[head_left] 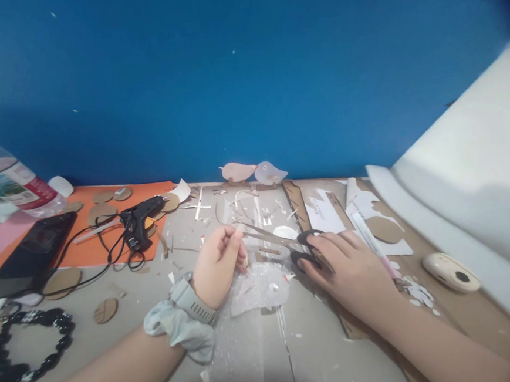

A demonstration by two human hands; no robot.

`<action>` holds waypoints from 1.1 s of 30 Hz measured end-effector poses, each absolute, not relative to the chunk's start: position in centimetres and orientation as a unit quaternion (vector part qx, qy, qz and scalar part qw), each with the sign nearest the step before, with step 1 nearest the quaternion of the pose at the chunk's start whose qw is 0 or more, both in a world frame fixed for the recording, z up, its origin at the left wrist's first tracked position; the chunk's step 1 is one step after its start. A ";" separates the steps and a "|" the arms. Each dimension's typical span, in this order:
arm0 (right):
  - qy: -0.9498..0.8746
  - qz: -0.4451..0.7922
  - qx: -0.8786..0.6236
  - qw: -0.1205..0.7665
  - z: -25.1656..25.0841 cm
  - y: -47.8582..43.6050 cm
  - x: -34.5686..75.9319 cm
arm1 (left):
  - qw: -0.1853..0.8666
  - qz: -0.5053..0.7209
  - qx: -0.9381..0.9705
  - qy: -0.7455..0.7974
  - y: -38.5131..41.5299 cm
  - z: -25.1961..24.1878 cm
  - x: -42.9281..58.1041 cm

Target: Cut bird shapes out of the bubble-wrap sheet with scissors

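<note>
Blue wall (247, 85) across the back, grey table (321, 362) below it, scraps all over. Far left I see a clear bottle (38, 184) with a red and white label, a black phone (30, 253) next to it, partly on orange paper (88, 195). Bead bracelet (50, 361) near the front edge of my view. Black glue gun (140, 223) lies on the orange paper, cardboard discs (101, 213) around it, one loose disc (105, 310) on the bare table.

Left hand (220, 261) next, watch (195, 300) and pale scrunchie (182, 332) at the wrist. Fingers curled in, thumb up against the index finger; can't tell whether anything is pinched there. Bubble wrap (258, 288) lies just beside that hand. Behind, at the foot of the wall, pink bird (238, 171) and blue bird (271, 173) cutouts, beaks meeting.

Scissors (292, 244) are in the middle, between the two hands, blades slightly apart, tips right by the left fingertips. Right hand (351, 266) holds them, fingers closed round the black handles.

Past that, a cardboard strip (298, 205), white paper (322, 212), and a white and pink tube (370, 235) near the right hand. Then a bigger disc (384, 229), small white cutouts (417, 290), a cream oval gadget (450, 273), and a white sheet (476, 138) rising at far right
</note>
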State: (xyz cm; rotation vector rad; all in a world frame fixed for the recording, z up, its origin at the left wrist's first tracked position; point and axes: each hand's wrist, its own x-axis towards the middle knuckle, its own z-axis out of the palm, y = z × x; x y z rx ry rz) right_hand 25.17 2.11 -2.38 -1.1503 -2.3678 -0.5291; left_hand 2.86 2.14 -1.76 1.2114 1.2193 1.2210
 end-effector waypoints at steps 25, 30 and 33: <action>-0.846 -0.126 -0.471 0.216 -2.5 2.9 25.9 | 0.515 0.499 0.509 0.477 2.0 -2.5 2.9; -0.841 -0.143 -0.472 0.224 -2.4 2.7 25.6 | 0.514 0.491 0.500 0.495 2.0 -2.2 3.0; -0.840 -0.150 -0.470 0.225 -2.5 2.6 25.6 | 0.519 0.489 0.496 0.495 2.1 -2.1 3.1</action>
